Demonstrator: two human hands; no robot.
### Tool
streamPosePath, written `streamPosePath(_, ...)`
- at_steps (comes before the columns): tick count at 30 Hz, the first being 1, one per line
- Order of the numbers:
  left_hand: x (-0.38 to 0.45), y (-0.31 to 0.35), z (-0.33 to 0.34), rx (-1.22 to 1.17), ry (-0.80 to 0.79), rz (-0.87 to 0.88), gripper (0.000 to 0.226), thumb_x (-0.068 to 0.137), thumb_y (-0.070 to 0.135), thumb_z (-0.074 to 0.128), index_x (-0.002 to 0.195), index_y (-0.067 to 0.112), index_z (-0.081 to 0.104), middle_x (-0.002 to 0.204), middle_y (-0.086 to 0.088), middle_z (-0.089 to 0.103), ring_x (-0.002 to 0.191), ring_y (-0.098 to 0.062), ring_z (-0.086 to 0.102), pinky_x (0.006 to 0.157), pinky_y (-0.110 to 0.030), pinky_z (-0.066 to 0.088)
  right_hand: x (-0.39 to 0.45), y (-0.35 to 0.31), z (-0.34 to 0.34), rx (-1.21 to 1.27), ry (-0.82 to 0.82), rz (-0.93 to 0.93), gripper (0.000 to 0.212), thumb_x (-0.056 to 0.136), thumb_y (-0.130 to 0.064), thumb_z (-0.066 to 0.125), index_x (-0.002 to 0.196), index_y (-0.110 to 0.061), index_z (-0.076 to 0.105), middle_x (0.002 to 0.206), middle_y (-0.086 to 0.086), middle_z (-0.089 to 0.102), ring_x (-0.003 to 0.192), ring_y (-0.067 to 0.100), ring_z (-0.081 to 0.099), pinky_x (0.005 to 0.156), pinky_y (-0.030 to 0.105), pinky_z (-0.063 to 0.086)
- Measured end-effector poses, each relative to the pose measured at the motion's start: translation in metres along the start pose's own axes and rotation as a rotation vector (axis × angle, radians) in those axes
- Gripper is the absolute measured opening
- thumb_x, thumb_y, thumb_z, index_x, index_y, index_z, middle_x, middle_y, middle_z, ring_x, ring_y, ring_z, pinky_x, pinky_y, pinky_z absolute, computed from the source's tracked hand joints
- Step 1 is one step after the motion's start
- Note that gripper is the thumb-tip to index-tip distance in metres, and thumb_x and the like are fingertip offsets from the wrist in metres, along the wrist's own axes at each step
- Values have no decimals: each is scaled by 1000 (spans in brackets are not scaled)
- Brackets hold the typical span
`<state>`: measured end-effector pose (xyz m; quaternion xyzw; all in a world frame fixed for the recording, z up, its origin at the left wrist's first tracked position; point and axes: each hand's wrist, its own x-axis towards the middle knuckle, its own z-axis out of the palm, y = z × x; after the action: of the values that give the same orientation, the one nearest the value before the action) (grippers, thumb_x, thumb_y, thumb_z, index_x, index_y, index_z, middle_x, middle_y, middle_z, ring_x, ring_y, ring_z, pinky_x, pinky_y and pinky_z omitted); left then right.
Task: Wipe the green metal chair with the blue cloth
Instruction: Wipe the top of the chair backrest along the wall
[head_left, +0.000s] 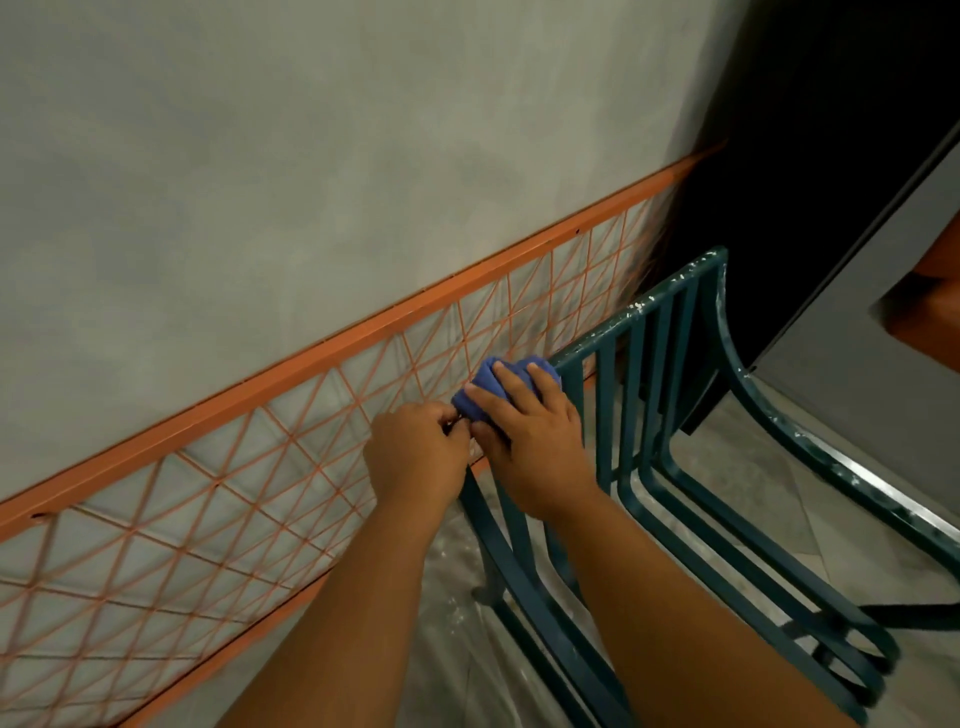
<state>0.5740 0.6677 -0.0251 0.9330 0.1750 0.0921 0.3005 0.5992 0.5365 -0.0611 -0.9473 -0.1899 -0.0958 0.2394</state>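
On chair (654, 312), hand (530, 436) seemingly grips cloth (485, 384).

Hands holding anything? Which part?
Right hand grips the bunched blue cloth from above, on the chair back's corner; left hand pinches its near edge.
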Motion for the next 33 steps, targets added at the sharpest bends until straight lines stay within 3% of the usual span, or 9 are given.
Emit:
streamPosePath(3,0,1,1,118,15,-3,18,85,46,62,85,32,73,82,10,69,88,-20,59,76,-40,48,9,26,-7,-94,-129,-54,49,95,-58,20,140,-48,35,154,-11,31,145,21,15,113,63,7)
streamPosePath(7,1,6,-1,176,1,-34,18,87,45,61,93,33,73,92,9,67,100,-21,52,81,-37,38,40,19,-17,-171,-117,61,41,100,-46,27,126,-30,54,137,-3,49,135,25,30,112,65,-1)
streamPosePath(11,-3,8,0,229,8,-69,17,87,47,60,90,36,73,91,8,65,107,-23,47,79,-35,25,43,4,-6,-107,-158,-107,43,97,-43,29,116,-24,63,119,0,61,121,27,44,114,56,12)
streamPosePath(14,-3,9,-1,237,13,-70,18,86,49,60,93,37,72,93,9,66,106,-22,47,79,-35,25,34,31,-13,-26,-142,-259,48,95,-50,26,125,-29,58,125,-4,58,122,22,43,114,48,14)
streamPosePath(16,-2,10,-3,236,1,-78,20,86,49,59,95,35,72,93,9,66,106,-21,45,80,-35,25,43,39,-23,-97,-212,-192,50,95,-52,23,126,-29,55,127,-3,56,126,22,40,116,52,8)
streamPosePath(20,-2,10,-3,223,-3,-99,20,86,48,61,96,35,72,93,9,66,107,-21,44,83,-35,24,88,15,-31,-407,-505,41,43,94,-43,27,100,-22,64,108,5,62,118,31,47,111,68,-2)
streamPosePath(25,-3,11,0,201,12,-127,17,85,45,62,95,36,73,91,7,66,105,-22,44,79,-33,20,115,-18,-18,-387,-891,26,30,76,-26,48,53,-13,61,68,7,65,78,31,67,92,51,45)
streamPosePath(30,0,11,0,218,0,-122,17,85,49,62,89,36,72,91,10,65,104,-20,45,80,-34,22,82,18,-17,-247,-394,-244,38,95,-47,31,91,-27,63,88,-4,63,91,22,56,92,43,33)
streamPosePath(33,1,13,0,203,5,-126,16,85,46,63,92,35,73,93,11,66,102,-19,50,81,-33,24,61,27,-10,-160,-140,-93,36,97,-43,33,105,-27,65,105,-3,65,113,25,49,112,56,13)
